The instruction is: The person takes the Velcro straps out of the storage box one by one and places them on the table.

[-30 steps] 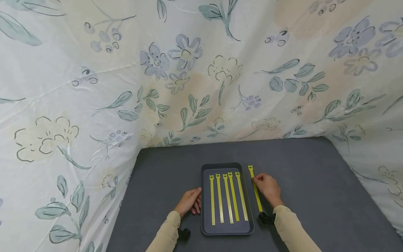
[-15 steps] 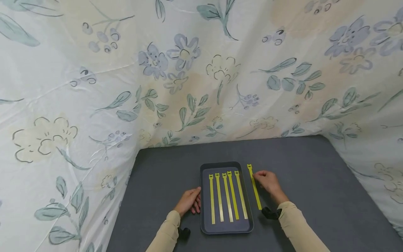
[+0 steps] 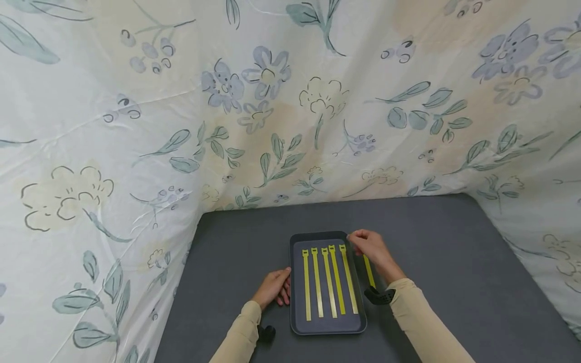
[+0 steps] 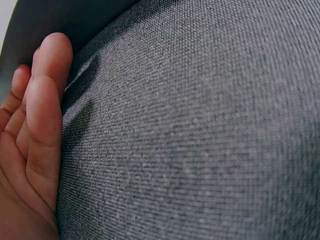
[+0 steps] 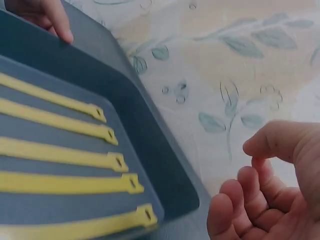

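Observation:
In the head view, several yellow hook-and-loop cable ties (image 3: 336, 280) lie side by side lengthwise in a dark grey tray (image 3: 297, 327). My left hand (image 3: 272, 287) rests at the tray's left side, its thumb touching the rim. The left wrist view shows its loosely bent fingers (image 4: 44, 112) against the outer wall. Near the tray's far right corner is my right hand (image 3: 373, 249), partly covering another yellow cable tie (image 3: 369, 272) on the table. In the right wrist view, that hand's thumb and index finger (image 5: 272, 142) come close together with nothing visible between them.
A dark grey table (image 3: 436, 242) lies under everything. Floral white cloth (image 3: 317, 111) hangs behind and on both sides. Each wrist carries a black strapped device, such as the right one (image 3: 379, 296).
My right hand has left the loose cable tie on the table and moved away and left, up to the tray's far right corner. My left hand stays at the tray.

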Motion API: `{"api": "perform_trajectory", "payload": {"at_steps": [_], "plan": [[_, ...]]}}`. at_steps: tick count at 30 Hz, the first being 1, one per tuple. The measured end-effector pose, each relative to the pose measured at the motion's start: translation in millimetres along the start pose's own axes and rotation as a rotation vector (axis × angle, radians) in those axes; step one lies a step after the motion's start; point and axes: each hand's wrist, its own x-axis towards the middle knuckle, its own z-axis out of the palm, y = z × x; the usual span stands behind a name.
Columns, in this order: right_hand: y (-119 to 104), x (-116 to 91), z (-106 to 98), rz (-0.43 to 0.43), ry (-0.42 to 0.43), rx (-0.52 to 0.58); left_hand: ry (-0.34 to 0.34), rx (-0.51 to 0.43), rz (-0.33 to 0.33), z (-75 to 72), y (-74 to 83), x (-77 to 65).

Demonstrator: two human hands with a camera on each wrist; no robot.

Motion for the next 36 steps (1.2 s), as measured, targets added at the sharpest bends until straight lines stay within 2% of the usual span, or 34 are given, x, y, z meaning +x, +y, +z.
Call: {"api": "perform_trajectory", "payload": {"at_steps": [4,7,11,18,24,36], "plan": [[-11.5,-0.8,10.0,-0.026,-0.05,0.101,-0.007,0.001,0.002,-0.4,-0.2,0.3],[-18.2,-1.3,17.5,-0.013,-0.098,0.144,-0.012,0.001,0.008,-1.0,-0.5,0.4],[-23.0,-1.6,27.5,0.006,-0.165,0.148,-0.011,0.001,0.011,-1.7,-1.3,1.0],[-25.1,-4.0,41.8,-0.022,-0.264,0.159,-0.007,-0.001,0.003,-0.9,-2.8,2.2],[-26.0,-9.1,52.9,-0.02,-0.297,0.153,-0.006,-0.003,0.002,-0.3,-2.3,1.8],[-19.0,-7.2,73.0,0.053,-0.369,0.157,-0.026,-0.015,-0.001,-1.0,0.2,1.6]]}}
